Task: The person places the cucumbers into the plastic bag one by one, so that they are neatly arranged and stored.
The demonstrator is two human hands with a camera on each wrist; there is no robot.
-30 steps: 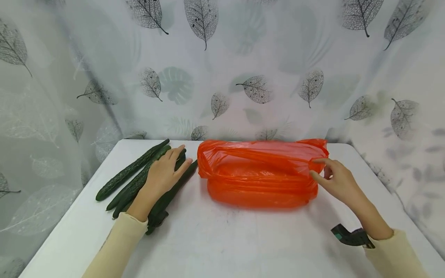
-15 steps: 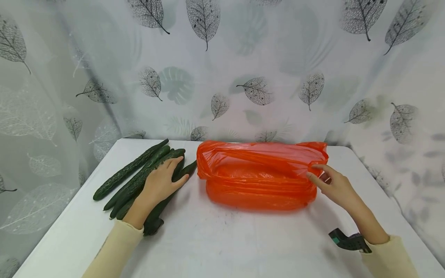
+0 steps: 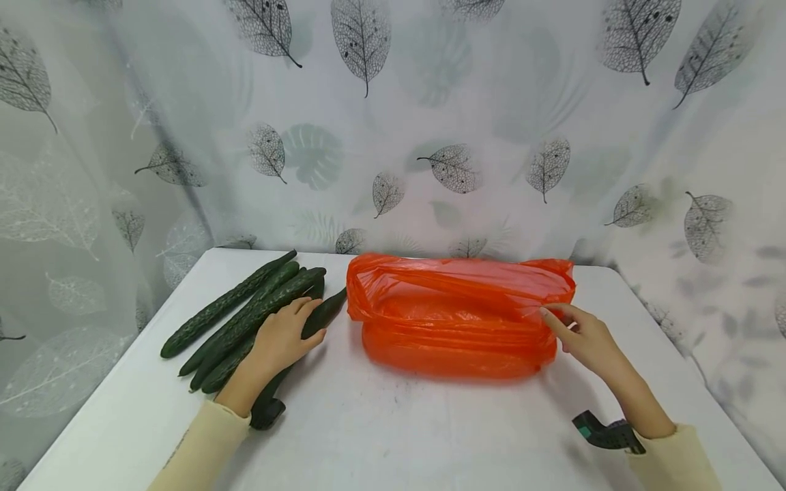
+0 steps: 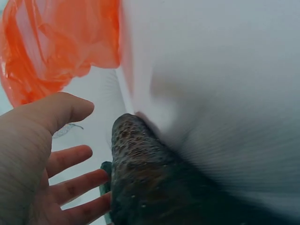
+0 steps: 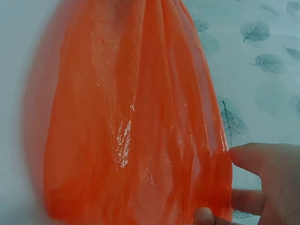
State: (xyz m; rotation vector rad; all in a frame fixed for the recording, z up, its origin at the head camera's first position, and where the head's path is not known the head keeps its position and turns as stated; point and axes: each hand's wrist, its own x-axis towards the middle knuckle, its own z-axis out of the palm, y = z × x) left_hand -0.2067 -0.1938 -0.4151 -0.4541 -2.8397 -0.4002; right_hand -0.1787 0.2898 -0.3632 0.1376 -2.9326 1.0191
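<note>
Several dark green cucumbers [image 3: 245, 326] lie side by side on the left of the white table. My left hand [image 3: 281, 339] is over the right part of this group, thumb apart and fingers loosely extended. In the left wrist view its fingertips come right beside a bumpy cucumber [image 4: 140, 173]; the rightmost cucumber [image 3: 323, 314] passes under the hand. A red-orange plastic bag [image 3: 454, 344] stands mid-table, its top folded outward. With thumb and fingers, my right hand [image 3: 588, 339] pinches the right edge of the bag, whose creased side [image 5: 126, 117] fills the right wrist view. The bag's inside is hidden.
The white table [image 3: 393, 436] ends just behind the bag. A pale curtain [image 3: 491, 109] printed with leaves hangs behind it and along both sides. A dark strap-like piece [image 3: 608, 434] sticks out at my right wrist.
My left hand has come down and nearer over the cucumbers, uncovering the far ends of some. The right hand's thumb and fingers have closed together at the bag's edge.
</note>
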